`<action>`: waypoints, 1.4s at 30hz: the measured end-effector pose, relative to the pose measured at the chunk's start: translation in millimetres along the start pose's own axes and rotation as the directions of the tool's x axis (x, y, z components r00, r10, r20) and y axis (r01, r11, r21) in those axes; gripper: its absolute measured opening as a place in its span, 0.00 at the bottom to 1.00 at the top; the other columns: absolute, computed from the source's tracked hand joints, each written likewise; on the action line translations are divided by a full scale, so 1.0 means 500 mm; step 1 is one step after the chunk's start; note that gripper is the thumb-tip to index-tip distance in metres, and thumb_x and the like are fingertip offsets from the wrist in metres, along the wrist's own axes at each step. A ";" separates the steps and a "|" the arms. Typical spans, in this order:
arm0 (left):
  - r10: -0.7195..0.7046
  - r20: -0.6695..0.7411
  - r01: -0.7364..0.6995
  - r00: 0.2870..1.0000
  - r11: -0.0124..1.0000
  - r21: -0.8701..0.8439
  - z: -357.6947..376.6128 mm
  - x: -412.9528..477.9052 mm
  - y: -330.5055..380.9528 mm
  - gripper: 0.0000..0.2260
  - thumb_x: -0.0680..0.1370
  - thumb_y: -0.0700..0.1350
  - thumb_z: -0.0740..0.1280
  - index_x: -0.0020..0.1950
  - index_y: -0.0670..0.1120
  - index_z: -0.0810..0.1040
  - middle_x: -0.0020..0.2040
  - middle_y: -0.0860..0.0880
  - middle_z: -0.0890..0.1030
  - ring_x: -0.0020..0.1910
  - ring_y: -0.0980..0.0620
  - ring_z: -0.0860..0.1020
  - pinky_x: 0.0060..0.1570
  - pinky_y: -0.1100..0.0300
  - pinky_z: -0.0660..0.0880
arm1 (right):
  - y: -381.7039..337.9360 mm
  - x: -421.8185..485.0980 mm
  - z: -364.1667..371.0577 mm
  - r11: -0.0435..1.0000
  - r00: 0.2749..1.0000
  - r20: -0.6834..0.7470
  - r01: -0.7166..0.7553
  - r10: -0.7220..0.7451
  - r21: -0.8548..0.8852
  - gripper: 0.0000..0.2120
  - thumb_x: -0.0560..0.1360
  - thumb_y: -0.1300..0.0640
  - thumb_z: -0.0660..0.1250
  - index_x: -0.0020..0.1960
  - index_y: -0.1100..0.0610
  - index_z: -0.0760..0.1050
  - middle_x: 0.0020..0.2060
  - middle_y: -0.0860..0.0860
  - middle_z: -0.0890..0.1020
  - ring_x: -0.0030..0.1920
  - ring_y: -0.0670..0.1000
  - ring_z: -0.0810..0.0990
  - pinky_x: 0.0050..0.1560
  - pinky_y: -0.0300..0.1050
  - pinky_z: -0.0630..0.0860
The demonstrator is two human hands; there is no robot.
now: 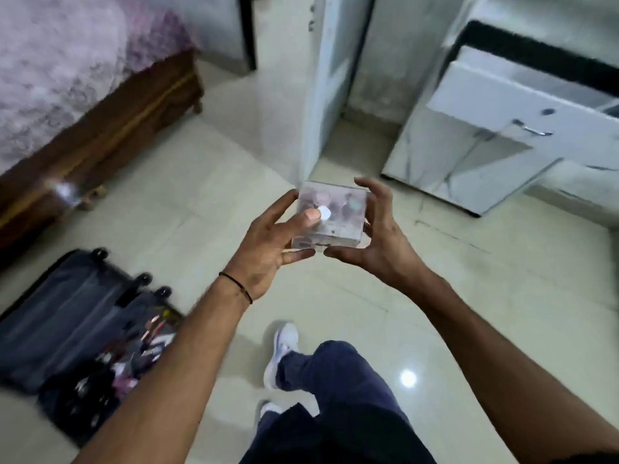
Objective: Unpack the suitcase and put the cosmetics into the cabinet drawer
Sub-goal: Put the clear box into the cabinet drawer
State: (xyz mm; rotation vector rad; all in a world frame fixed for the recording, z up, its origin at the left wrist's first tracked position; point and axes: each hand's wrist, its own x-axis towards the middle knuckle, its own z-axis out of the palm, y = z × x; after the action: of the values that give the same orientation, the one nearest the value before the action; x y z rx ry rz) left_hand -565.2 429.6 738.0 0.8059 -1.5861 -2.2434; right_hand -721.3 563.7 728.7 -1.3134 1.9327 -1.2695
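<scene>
A clear plastic cosmetics box (338, 212) with small round items inside is held up between both hands in the middle of the view. My left hand (274, 242) grips its left side, thumb on the lid. My right hand (375, 236) curls round its right side. The open dark suitcase (70, 316) lies on the floor at lower left, with several loose cosmetics (134, 360) in its near half. The white cabinet (475, 162) stands at upper right with its top drawer (522, 105) pulled out; the drawer's inside is hidden.
A bed with a pink cover and brown wooden frame (100, 128) runs along the left. A white door (321, 78) stands open ahead. Shiny cream floor tiles (469, 313) lie between suitcase and cabinet. My legs and white shoes (281, 353) show below.
</scene>
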 end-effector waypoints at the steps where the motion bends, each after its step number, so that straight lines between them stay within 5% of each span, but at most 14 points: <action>1: -0.004 0.045 0.004 0.999 1.000 0.005 0.048 0.017 0.009 0.23 0.76 0.51 0.71 0.70 0.54 0.73 0.61 0.48 0.81 0.57 0.45 0.82 0.57 0.49 0.78 | 0.003 -0.023 -0.048 1.000 0.998 -0.054 -0.015 0.015 0.009 0.47 0.66 0.61 0.82 0.73 0.50 0.54 0.60 0.43 0.74 0.60 0.45 0.78 0.62 0.40 0.76; 10: -0.015 0.311 0.002 0.950 0.999 0.042 0.583 0.257 0.032 0.23 0.75 0.51 0.72 0.69 0.52 0.75 0.59 0.50 0.83 0.58 0.48 0.81 0.50 0.56 0.79 | 0.134 -0.156 -0.562 0.996 0.938 -0.335 -0.090 0.082 -0.009 0.47 0.68 0.61 0.81 0.74 0.41 0.55 0.65 0.48 0.72 0.62 0.46 0.79 0.54 0.44 0.82; 16: 0.011 0.362 -0.039 0.932 0.997 0.070 0.897 0.488 0.060 0.28 0.72 0.56 0.73 0.71 0.56 0.72 0.62 0.49 0.81 0.55 0.48 0.82 0.40 0.60 0.78 | 0.277 -0.117 -0.899 0.998 0.909 -0.412 -0.061 0.061 0.015 0.43 0.68 0.68 0.79 0.72 0.43 0.61 0.64 0.46 0.72 0.61 0.51 0.78 0.46 0.48 0.84; 20: -0.001 0.323 -0.014 0.946 0.999 0.046 1.022 0.606 0.095 0.25 0.74 0.57 0.72 0.70 0.58 0.74 0.64 0.50 0.79 0.60 0.47 0.80 0.43 0.57 0.79 | 0.331 -0.040 -1.065 0.996 0.914 -0.395 -0.089 0.089 0.017 0.43 0.67 0.66 0.80 0.71 0.40 0.63 0.64 0.45 0.72 0.62 0.52 0.77 0.45 0.53 0.84; 29: 0.056 0.063 -0.061 0.996 0.996 0.072 1.042 0.931 0.152 0.21 0.77 0.60 0.65 0.67 0.53 0.77 0.59 0.50 0.82 0.56 0.50 0.81 0.47 0.55 0.81 | 0.505 0.251 -1.228 0.988 0.920 -0.381 -0.036 0.091 0.148 0.44 0.66 0.67 0.80 0.72 0.40 0.63 0.67 0.43 0.72 0.65 0.49 0.76 0.47 0.51 0.85; 34: 0.086 -0.090 -0.069 0.992 0.983 0.169 0.983 1.194 0.183 0.11 0.80 0.49 0.65 0.59 0.47 0.81 0.53 0.47 0.84 0.54 0.49 0.82 0.48 0.56 0.79 | 0.621 0.466 -1.276 0.986 0.908 -0.393 -0.100 0.145 0.133 0.45 0.66 0.63 0.81 0.71 0.38 0.61 0.67 0.43 0.71 0.63 0.46 0.77 0.47 0.46 0.84; 38: 0.162 -0.135 -0.094 0.977 0.909 0.406 0.928 1.402 0.199 0.10 0.80 0.43 0.63 0.55 0.46 0.83 0.51 0.50 0.83 0.52 0.49 0.82 0.50 0.54 0.78 | 0.702 0.638 -1.302 0.975 0.906 -0.360 -0.203 0.223 0.093 0.45 0.67 0.60 0.81 0.72 0.39 0.58 0.69 0.47 0.71 0.63 0.51 0.77 0.51 0.51 0.84; 42: 0.141 -0.128 -0.029 0.982 0.775 0.632 0.861 1.559 0.169 0.10 0.80 0.40 0.63 0.57 0.43 0.81 0.55 0.46 0.82 0.53 0.47 0.80 0.51 0.61 0.74 | 0.775 0.781 -1.306 0.956 0.914 -0.284 -0.268 0.291 0.117 0.42 0.69 0.70 0.76 0.72 0.47 0.57 0.63 0.51 0.75 0.49 0.50 0.83 0.37 0.41 0.81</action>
State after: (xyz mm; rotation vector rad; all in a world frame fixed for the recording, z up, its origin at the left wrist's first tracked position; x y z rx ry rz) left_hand -1452.9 326.1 702.5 1.0178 -2.2626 -1.5084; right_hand -1574.5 533.3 726.5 -0.8032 2.1579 -1.4393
